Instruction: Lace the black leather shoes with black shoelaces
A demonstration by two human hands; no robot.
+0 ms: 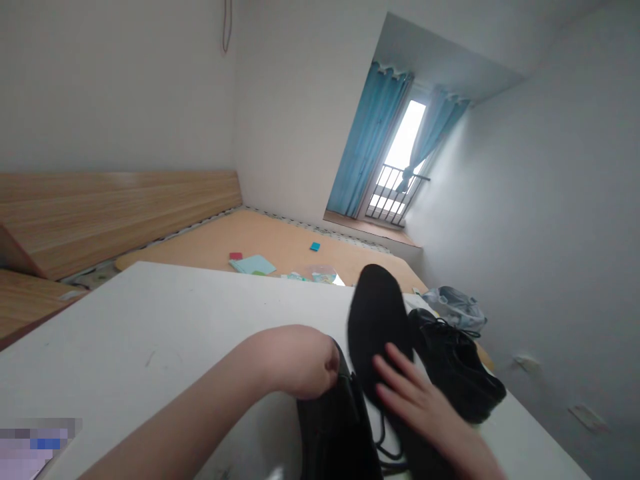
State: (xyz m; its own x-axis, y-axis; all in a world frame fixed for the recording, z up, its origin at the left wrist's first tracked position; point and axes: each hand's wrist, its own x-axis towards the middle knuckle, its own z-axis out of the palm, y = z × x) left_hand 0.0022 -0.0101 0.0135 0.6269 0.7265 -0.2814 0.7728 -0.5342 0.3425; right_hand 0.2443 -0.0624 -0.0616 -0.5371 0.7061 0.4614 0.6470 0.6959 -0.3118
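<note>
Over the white tabletop (175, 327), left hand (303, 363) meets black lace-up shoe (330, 437), right hand (420, 393) overlies insole (377, 313); I can't tell either grip.

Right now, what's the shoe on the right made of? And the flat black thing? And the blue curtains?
The shoe looks like leather or fake leather, smooth with a slight shine. The flat black thing could be cloth or foam: it's dull, but I can't tell which. The blue curtains look like fabric, hanging in soft folds.
</note>
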